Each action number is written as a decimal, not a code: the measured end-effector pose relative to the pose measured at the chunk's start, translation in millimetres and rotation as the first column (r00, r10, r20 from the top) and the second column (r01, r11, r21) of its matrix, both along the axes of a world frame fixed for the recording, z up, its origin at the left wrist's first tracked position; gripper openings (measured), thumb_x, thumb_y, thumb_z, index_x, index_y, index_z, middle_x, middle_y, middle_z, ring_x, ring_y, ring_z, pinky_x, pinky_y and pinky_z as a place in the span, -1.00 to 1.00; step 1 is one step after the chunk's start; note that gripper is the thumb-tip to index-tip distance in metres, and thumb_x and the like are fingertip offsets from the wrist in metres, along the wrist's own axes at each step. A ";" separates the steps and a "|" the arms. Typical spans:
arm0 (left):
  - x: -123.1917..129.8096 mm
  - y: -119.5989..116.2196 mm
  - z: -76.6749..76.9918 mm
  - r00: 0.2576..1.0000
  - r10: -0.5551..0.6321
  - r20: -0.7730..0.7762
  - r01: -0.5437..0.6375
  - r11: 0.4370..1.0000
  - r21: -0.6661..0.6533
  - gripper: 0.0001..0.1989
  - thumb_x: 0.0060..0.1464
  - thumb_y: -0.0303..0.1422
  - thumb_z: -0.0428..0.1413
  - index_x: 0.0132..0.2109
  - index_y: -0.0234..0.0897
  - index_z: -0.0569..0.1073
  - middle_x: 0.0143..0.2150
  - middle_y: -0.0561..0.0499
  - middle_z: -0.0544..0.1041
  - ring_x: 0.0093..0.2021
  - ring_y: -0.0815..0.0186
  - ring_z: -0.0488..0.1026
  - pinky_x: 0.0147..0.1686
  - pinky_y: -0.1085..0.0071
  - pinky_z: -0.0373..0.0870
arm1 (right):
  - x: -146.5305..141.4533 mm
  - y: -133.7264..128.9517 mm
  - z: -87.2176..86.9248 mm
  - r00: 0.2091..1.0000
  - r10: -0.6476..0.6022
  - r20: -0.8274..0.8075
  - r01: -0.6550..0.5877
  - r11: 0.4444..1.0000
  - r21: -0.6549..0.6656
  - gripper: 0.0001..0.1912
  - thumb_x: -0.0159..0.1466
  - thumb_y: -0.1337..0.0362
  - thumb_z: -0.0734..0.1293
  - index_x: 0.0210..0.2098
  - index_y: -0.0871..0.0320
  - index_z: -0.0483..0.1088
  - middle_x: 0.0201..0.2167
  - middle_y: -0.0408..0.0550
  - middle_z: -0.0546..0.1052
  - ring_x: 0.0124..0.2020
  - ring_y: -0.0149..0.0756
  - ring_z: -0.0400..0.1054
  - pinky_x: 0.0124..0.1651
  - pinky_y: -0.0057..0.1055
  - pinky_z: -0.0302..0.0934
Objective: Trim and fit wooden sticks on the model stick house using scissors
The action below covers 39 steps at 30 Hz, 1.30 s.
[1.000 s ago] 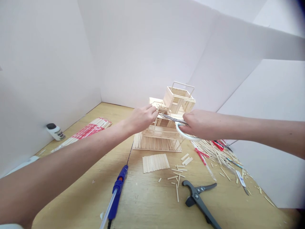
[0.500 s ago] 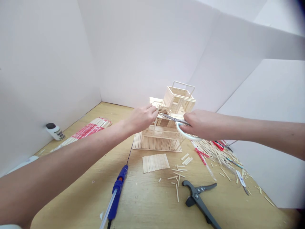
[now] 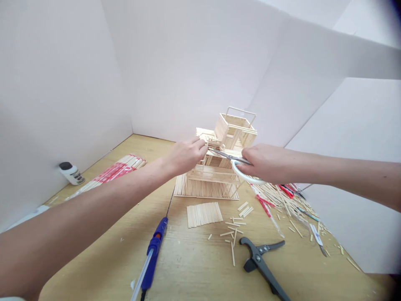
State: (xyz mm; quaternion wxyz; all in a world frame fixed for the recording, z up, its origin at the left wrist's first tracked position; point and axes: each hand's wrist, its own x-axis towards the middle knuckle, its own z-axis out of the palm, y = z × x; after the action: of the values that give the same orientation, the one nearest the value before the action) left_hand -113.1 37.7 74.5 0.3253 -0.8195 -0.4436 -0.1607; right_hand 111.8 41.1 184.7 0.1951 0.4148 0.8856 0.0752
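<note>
A small house model (image 3: 216, 184) built of thin wooden sticks stands on the table in the middle of the view. My right hand (image 3: 258, 163) is closed round the white handles of a pair of scissors (image 3: 228, 156), whose blades point left in front of the model's upper floor. Close to the blade tips, my left hand (image 3: 189, 154) is closed in a pinch at the model's upper left side. Whatever its fingers hold is hidden behind them. A flat panel of sticks (image 3: 205, 214) lies in front of the model.
A blue glue gun (image 3: 155, 251) and a dark cutter tool (image 3: 260, 259) lie near the front. Cut stick pieces (image 3: 233, 230) and a heap of sticks (image 3: 282, 196) are on the right. On the left are packaged sticks (image 3: 115, 171) and a white bottle (image 3: 72, 173).
</note>
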 end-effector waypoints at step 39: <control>-5.1 -2.7 3.9 0.999 -0.003 -0.036 0.003 1.000 0.018 -0.83 0.27 -0.57 0.00 -0.25 -0.34 0.46 -0.25 -0.07 0.54 -0.25 0.27 0.42 -0.38 0.39 0.29 | 98.9 0.1 -39.8 0.635 -0.605 -0.480 0.110 0.686 -0.719 -0.58 0.35 -0.16 0.16 -0.33 0.06 0.21 -0.62 -0.23 0.33 -0.70 -0.38 0.22 -0.61 -0.40 0.09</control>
State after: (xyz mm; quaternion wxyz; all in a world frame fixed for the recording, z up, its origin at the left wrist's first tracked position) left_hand -118.2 34.9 78.4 0.3402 -0.8199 -0.4351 -0.1505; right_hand 210.6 41.2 144.9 -0.0096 0.4995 0.7531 -0.4281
